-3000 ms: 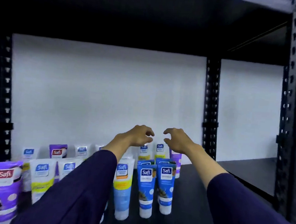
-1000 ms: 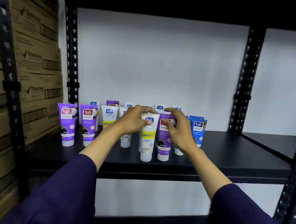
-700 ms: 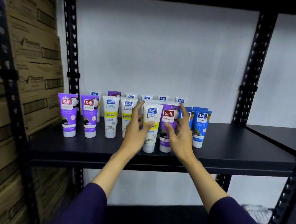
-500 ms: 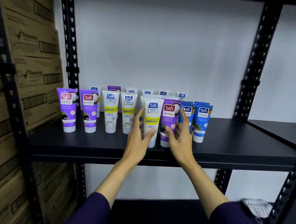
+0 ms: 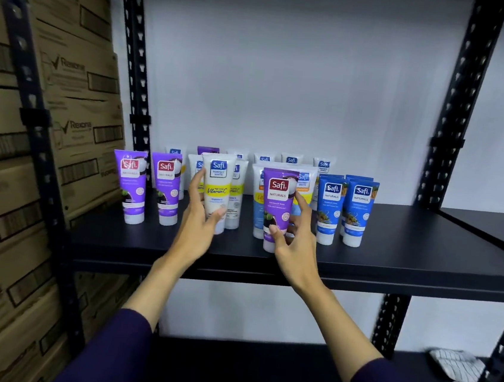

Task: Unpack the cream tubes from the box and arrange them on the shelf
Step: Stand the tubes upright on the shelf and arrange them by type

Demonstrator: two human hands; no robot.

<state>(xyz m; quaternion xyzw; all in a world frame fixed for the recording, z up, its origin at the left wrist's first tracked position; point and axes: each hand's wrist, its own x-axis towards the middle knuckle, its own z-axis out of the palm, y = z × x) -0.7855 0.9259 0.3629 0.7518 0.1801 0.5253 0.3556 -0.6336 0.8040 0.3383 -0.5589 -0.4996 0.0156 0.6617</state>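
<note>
White plastic, banded yellow, formed the tube (image 5: pixel 217 189) gripped upright by the left hand (image 5: pixel 198 225), thumb across its front. Just right, the right hand (image 5: pixel 293 242) pinched a purple tube (image 5: pixel 276 206) (cap down, near the front edge) between thumb and fingers. Both stood on the black shelf (image 5: pixel 392 264) among other tubes: two purple ones (image 5: pixel 148 187) left, two blue ones (image 5: pixel 345 210) right, white ones farther back. Cardboard boxes (image 5: pixel 16 147) were stacked at far left.
</note>
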